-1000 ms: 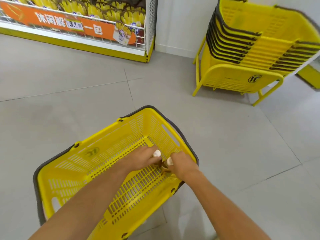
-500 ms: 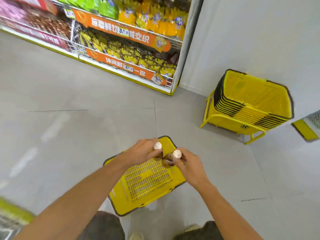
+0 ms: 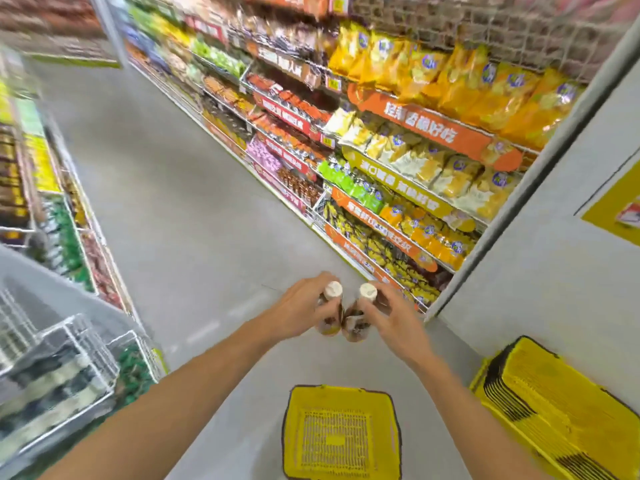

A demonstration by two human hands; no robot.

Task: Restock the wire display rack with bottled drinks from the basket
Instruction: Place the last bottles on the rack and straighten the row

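Observation:
My left hand (image 3: 299,311) grips a brown bottled drink (image 3: 330,315) with a white cap. My right hand (image 3: 394,318) grips a second brown bottle (image 3: 356,320) with a white cap, and the two bottles touch side by side in front of me. Both are held high above the yellow basket (image 3: 341,393), which sits on the floor below and shows no bottles inside. The wire display rack (image 3: 69,362) stands at the lower left, blurred, with bottles in its wire bins.
A stack of yellow baskets (image 3: 554,403) stands against the white wall at the lower right. Snack shelves (image 3: 381,161) line the right side of the aisle and more shelves (image 3: 45,202) line the left. Grey tile floor runs between them.
Both hands took a bottle each from the basket and lifted them. My view rose from the basket up to the aisle, and the basket now lies far below the hands.

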